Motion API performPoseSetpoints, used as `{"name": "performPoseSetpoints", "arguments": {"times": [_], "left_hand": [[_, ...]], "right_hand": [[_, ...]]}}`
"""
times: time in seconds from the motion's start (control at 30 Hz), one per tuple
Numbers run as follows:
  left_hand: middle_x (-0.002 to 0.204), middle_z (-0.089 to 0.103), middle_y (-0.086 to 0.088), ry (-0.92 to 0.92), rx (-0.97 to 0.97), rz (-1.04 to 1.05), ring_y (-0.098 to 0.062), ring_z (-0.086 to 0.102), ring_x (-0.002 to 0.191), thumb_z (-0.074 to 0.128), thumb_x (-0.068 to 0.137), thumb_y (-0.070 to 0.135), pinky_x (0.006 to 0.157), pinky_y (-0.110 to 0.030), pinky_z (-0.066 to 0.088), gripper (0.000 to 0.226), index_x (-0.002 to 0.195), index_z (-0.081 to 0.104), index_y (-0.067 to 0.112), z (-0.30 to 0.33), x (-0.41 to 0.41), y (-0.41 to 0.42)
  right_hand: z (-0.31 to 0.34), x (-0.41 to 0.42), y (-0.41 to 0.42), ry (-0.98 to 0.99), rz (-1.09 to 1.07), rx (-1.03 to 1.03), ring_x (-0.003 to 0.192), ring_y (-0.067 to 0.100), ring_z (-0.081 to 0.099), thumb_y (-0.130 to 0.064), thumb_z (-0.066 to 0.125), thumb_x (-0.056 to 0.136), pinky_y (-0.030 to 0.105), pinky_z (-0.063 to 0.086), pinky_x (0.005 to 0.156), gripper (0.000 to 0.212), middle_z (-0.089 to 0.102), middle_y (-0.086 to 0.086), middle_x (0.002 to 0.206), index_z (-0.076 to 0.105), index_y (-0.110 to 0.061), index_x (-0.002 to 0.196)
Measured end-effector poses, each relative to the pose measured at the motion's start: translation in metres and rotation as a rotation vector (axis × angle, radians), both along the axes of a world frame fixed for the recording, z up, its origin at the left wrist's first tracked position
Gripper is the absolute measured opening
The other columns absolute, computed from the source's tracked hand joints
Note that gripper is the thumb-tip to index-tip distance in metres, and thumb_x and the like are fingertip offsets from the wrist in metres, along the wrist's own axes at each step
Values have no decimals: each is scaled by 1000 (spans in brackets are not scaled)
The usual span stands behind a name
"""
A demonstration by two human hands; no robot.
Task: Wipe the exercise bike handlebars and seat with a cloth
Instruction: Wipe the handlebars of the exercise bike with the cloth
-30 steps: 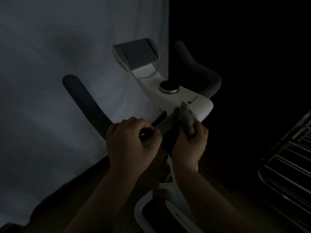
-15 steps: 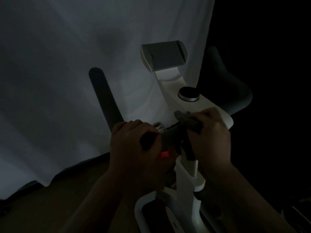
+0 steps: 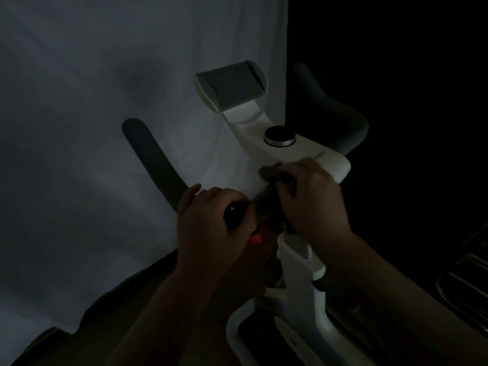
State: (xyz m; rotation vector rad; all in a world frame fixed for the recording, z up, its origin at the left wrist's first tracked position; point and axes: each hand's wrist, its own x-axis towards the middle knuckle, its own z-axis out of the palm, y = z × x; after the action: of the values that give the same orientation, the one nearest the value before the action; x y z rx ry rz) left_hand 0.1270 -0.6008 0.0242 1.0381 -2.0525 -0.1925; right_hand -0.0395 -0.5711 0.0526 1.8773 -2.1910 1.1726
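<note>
Since a moment ago the right hand has slid its cloth a little further along the crossbar toward the white console, and the view has swung so the bike sits more to the right.

Nearest, the white frame post rises between the forearms. Above it the left hand curls round the dark bar, steadying it, with an orange part just beneath. The right hand grips the bunched cloth against the bar, just beside the console edge.

In this dim light, missed patches are the likely fault: the left horn and right horn look untouched, and the seat is out of view. Beyond, a loose cloth corner could nudge the knob; the tablet holder stands farthest.
</note>
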Motion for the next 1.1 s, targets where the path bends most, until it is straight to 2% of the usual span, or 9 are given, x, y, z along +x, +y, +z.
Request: {"name": "performPoseSetpoints", "arguments": {"times": [0.1,0.23,0.37,0.5,0.57,0.67,0.77,1.0,1.1], "left_hand": [[89,65,11,-17,-54,-11,-3,54,89,61,78,49,108,-50,30,31,93,64,22,-1,5,-2],[85,62,11,-37,-18,7,-7,53,87,61,75,55,106,-51,30,34,86,65,24,-7,12,0],[82,65,8,-24,4,-2,-14,58,85,57,76,55,106,-58,29,33,84,67,24,-10,12,2],[78,63,10,-36,32,-37,-14,58,82,56,76,54,103,-56,31,30,81,67,26,-3,16,0],[77,63,11,-43,23,-59,-13,59,82,58,74,51,106,-55,30,27,80,66,26,0,16,0],[77,62,11,-60,2,-85,-11,58,82,60,73,50,107,-56,28,26,81,66,26,3,17,-1],[81,64,11,-76,7,-92,-11,59,85,60,73,50,106,-57,29,27,85,66,27,6,16,0],[82,62,20,-69,37,-135,2,56,84,63,75,44,114,-47,23,16,88,63,34,7,15,-4],[79,62,19,-48,29,-136,4,55,80,60,74,46,113,-47,25,19,88,65,33,6,14,-3]], "right_hand": [[1,-2,1,-39,53,36,97,7,54,-15,59,91,16,36,84,22,60,-3,107,68,-21,109],[-5,9,3,-30,-32,2,104,10,52,-17,58,91,18,37,91,21,59,0,114,68,-19,110],[-4,8,3,-90,39,36,94,5,50,-17,60,90,0,32,80,20,53,-6,105,70,-19,108],[-10,27,8,-91,2,-26,96,4,46,-14,61,89,7,33,84,21,53,-3,109,70,-20,108],[-3,25,6,-85,91,48,93,4,47,-16,61,89,7,34,80,19,54,-5,102,71,-19,104],[3,13,-6,-89,-14,100,91,9,51,-21,59,91,10,35,72,16,51,-5,99,70,-16,101],[-13,36,2,-117,-124,-67,95,3,47,-18,59,90,8,35,78,15,50,-9,101,70,-18,101],[-39,62,9,-780,-410,-325,111,4,47,-16,57,93,-1,37,81,24,47,-7,121,61,-23,115],[-37,67,6,-1009,-414,-385,110,7,51,-16,59,91,10,44,86,21,52,-8,116,61,-33,103]]}}
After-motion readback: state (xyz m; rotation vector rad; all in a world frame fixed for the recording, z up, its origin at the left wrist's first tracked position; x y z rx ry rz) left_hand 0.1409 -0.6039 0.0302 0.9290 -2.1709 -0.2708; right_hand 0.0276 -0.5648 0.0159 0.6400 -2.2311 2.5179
